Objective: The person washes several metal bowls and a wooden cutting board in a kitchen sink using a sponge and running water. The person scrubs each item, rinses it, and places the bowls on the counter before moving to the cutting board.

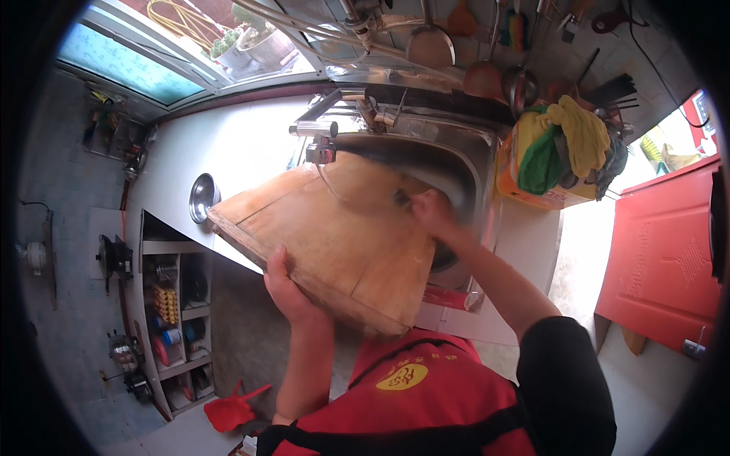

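A large, thick wooden board (336, 228) lies tilted over a stainless steel sink (456, 171), under the faucet (321, 149). A thin stream of water falls from the faucet onto the board. My left hand (291, 290) grips the board's near left edge, with the thumb on its top face. Over the right part of the board is my right hand (434, 212), closed on a small dark scrubber (402, 198), blurred; its exact kind cannot be told. The board hides much of the sink's basin.
A metal bowl (204, 198) stands on the white counter (171, 148) at left. Rubber gloves (579, 134) drape over a yellow-orange container (513, 165) right of the sink. Ladles and a skimmer (430, 47) hang on the wall behind. Open shelves (185, 313) stand below left, near a red plastic item (228, 411).
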A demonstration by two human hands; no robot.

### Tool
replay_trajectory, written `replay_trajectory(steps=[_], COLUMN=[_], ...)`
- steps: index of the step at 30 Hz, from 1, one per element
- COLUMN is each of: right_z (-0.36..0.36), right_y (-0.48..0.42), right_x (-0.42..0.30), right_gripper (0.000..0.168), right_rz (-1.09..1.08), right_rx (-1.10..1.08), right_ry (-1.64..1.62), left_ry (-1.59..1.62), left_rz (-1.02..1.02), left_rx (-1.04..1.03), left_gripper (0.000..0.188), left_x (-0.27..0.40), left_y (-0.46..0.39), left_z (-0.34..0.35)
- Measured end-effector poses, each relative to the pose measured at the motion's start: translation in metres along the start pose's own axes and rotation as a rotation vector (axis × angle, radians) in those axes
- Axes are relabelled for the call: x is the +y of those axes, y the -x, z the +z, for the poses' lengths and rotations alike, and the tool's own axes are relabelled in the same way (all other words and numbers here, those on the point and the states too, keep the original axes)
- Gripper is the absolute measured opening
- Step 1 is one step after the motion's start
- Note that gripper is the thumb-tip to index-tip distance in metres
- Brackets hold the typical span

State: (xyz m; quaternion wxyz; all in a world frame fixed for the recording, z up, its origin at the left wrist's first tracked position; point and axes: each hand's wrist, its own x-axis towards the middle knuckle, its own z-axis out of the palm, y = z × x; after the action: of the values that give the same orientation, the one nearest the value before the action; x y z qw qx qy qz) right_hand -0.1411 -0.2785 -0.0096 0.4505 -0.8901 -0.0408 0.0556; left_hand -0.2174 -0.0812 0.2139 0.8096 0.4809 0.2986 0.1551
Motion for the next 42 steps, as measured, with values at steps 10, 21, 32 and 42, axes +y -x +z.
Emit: replay_trajectory(steps=[10,21,32,42], right_z=[-0.029,0.034,0.071,0.088], right_y=[0.05,-0.06,-0.119,-0.145], right_x=[-0.147,0.007,0.024,-0.082], right_gripper=[0.029,0.026,0.032,0.026], right_rz=[-0.288,0.268,0.233,-0.081], right_rx=[-0.19,-0.071,-0.079,-0.141], right_ry=[-0.305,0.305,0.286,-0.191], left_ry=[0.083,-0.138,-0.198,-0.21], left_rz=[-0.092,0.002,-0.007,0.035], left_rx=[-0.104,0.029,0.035,0.108], left_gripper=[0.049,0.047,0.044,0.05], left_x=[0.011,0.011,0.014,0.015], left_y=[-0.007,-0.011,-0.005,-0.007], left_z=[-0.008,-0.015,-0.005,-0.012])
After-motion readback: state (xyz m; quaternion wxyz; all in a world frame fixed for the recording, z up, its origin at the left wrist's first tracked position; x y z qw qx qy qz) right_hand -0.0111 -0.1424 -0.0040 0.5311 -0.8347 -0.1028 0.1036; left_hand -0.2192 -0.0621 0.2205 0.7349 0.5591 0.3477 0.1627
